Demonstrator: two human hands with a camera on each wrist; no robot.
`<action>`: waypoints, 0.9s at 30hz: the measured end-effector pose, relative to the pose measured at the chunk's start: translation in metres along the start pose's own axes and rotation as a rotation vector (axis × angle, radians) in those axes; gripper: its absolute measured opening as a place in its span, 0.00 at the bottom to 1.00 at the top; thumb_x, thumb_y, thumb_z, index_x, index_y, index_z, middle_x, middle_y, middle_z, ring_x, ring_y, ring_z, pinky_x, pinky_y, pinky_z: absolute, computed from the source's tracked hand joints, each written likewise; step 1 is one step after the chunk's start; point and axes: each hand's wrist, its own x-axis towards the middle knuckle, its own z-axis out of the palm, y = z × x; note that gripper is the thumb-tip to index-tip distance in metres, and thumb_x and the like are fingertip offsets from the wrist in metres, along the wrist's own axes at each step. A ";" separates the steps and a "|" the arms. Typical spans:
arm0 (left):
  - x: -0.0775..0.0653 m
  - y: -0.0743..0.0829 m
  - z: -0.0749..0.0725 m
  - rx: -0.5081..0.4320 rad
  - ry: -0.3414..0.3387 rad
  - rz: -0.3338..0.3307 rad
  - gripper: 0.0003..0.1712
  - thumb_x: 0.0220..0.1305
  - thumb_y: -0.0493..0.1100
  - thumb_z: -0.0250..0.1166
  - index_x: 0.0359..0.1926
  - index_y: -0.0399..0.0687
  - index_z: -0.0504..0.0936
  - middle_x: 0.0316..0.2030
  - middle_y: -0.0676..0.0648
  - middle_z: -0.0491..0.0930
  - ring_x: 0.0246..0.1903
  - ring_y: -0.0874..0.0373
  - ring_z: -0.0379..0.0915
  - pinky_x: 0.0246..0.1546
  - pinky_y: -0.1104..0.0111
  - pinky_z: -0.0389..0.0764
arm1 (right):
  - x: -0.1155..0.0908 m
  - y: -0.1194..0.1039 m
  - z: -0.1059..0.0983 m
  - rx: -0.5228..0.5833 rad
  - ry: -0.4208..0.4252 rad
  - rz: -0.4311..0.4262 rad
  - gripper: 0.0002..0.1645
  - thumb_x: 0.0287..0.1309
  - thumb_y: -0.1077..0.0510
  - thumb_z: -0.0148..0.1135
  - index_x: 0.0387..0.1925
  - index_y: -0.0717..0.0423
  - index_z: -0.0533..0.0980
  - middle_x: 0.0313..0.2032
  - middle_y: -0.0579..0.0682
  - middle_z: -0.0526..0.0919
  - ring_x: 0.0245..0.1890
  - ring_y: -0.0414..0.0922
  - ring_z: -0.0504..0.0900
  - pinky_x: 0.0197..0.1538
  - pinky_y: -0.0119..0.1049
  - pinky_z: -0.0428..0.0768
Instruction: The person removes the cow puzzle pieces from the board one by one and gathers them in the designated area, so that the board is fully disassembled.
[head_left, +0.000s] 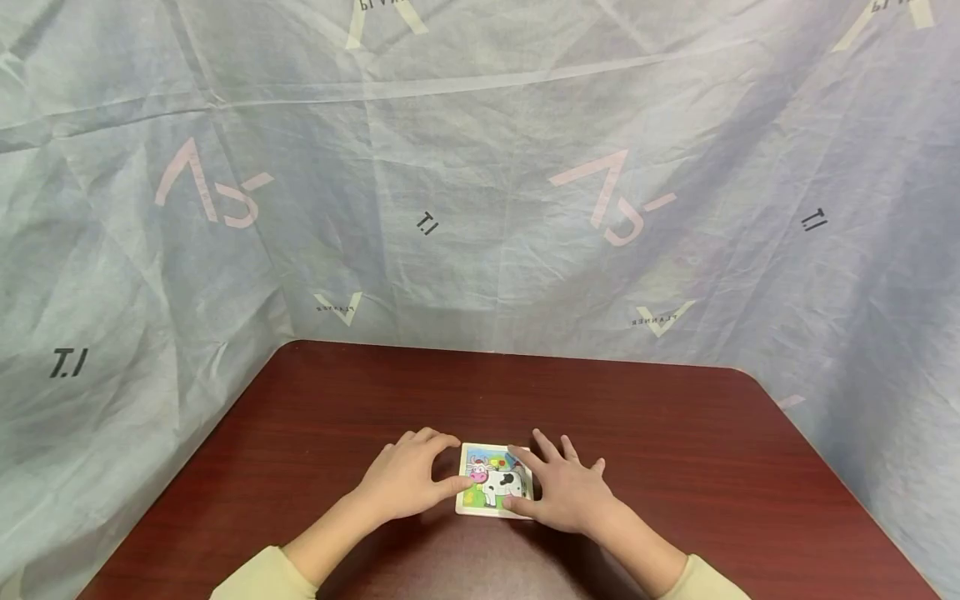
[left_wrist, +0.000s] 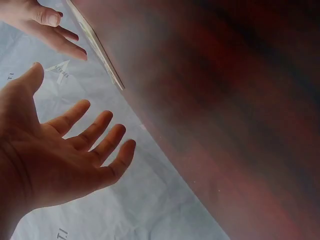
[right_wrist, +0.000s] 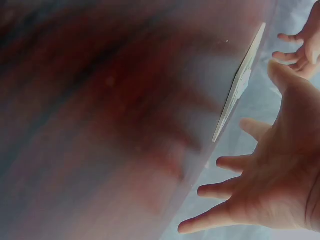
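Observation:
A small flat cow picture puzzle point(head_left: 487, 487) with a pale frame lies on the table, between both hands in the head view. My left hand point(head_left: 405, 475) is at its left side, thumb and fingers apart, the thumb tip over the left edge. My right hand point(head_left: 572, 493) spreads its fingers over the right side and hides part of it. In the right wrist view the puzzle board point(right_wrist: 231, 102) shows edge-on, a piece point(right_wrist: 244, 84) standing slightly proud of its surface. Neither hand curls round anything; whether the fingertips touch the board I cannot tell.
The dark red-brown table point(head_left: 495, 392) has rounded far corners. A wrinkled grey cloth point(head_left: 480, 167) printed with letters hangs behind it and along both sides.

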 end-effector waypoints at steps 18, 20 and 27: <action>0.022 -0.004 0.013 -0.228 -0.092 -0.035 0.26 0.57 0.49 0.77 0.52 0.41 0.81 0.42 0.45 0.78 0.42 0.50 0.74 0.42 0.55 0.77 | 0.008 -0.006 0.003 -0.040 -0.057 -0.030 0.44 0.57 0.23 0.59 0.72 0.29 0.66 0.75 0.55 0.60 0.70 0.70 0.61 0.48 0.85 0.59; 0.024 -0.005 0.014 -0.255 -0.101 -0.040 0.26 0.57 0.48 0.77 0.52 0.40 0.81 0.41 0.44 0.78 0.42 0.50 0.73 0.42 0.55 0.76 | 0.008 -0.007 0.003 -0.043 -0.060 -0.029 0.44 0.57 0.23 0.59 0.72 0.29 0.66 0.75 0.55 0.60 0.69 0.70 0.62 0.48 0.85 0.60; 0.030 -0.006 0.019 -0.274 -0.095 -0.047 0.26 0.53 0.46 0.79 0.49 0.40 0.82 0.39 0.45 0.75 0.40 0.51 0.69 0.40 0.57 0.73 | 0.009 -0.008 0.006 -0.078 -0.085 -0.016 0.44 0.58 0.22 0.57 0.73 0.30 0.66 0.75 0.55 0.60 0.70 0.70 0.62 0.49 0.84 0.60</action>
